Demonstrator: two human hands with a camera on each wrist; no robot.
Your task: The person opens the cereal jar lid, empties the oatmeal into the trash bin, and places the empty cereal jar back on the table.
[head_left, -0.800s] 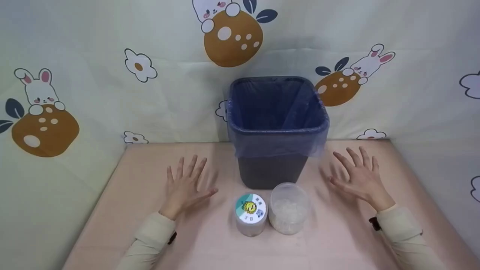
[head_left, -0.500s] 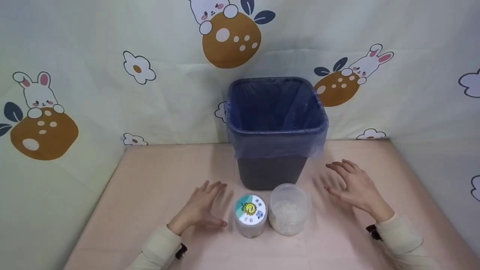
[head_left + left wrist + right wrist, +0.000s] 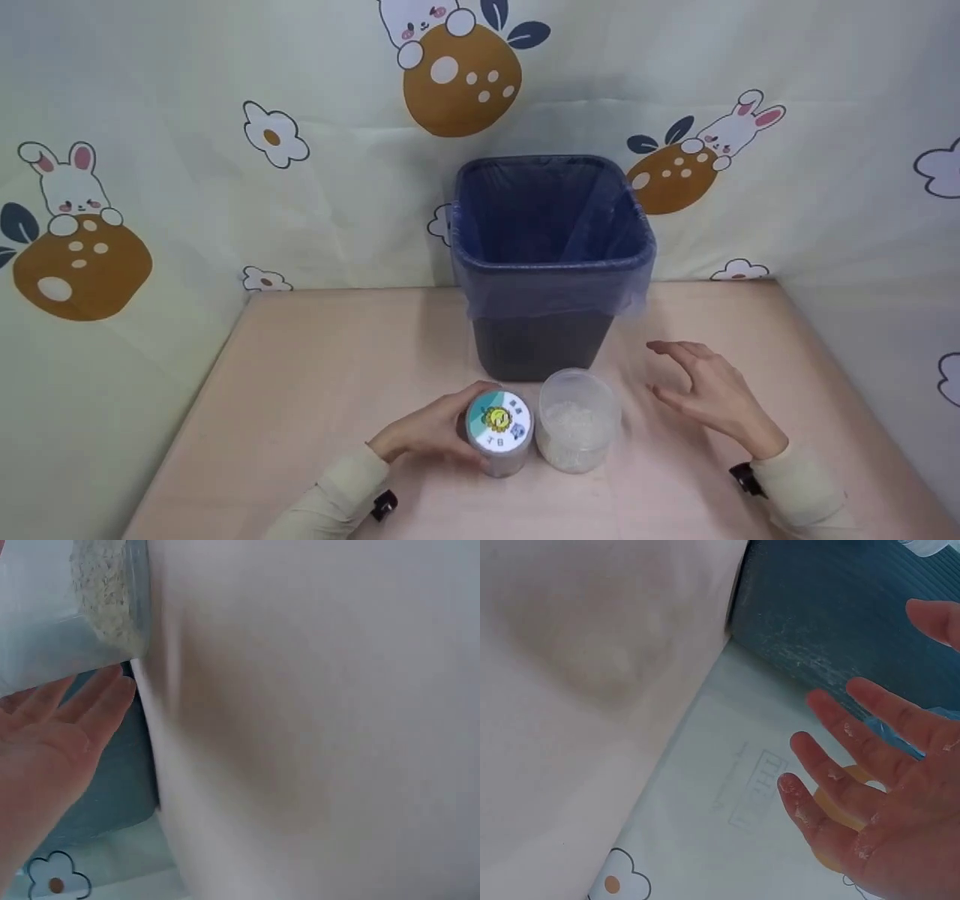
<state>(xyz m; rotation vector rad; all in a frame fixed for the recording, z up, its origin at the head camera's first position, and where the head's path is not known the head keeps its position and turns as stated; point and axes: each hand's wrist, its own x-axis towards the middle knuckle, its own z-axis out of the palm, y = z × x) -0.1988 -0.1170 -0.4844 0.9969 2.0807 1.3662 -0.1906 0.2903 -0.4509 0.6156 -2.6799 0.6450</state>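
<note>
My left hand (image 3: 435, 427) is around a clear round jar (image 3: 508, 465) with a green-and-white sunflower-print lid (image 3: 500, 422), thumb at the front and fingers behind. In the left wrist view, the fingers (image 3: 97, 709) lie along the side of the jar (image 3: 45, 637), which holds grainy, speckled beige stuff. Just right of it stands a clear, lidless plastic tub (image 3: 577, 439) with whitish bits inside. My right hand (image 3: 712, 397) hovers to the right of the tub, holding nothing. Its spread fingers (image 3: 832, 772) carry pale crumbs in the right wrist view.
A dark bin (image 3: 544, 345) lined with a blue bag (image 3: 555, 289) stands behind the two containers, near the back wall. Patterned cloth walls (image 3: 337, 187) enclose the pinkish table (image 3: 337, 337) at the back and sides.
My left hand has moved right and nearer, from spread fingers to around the lidded jar. My right hand has lowered slightly and its fingers have bent inward.
</note>
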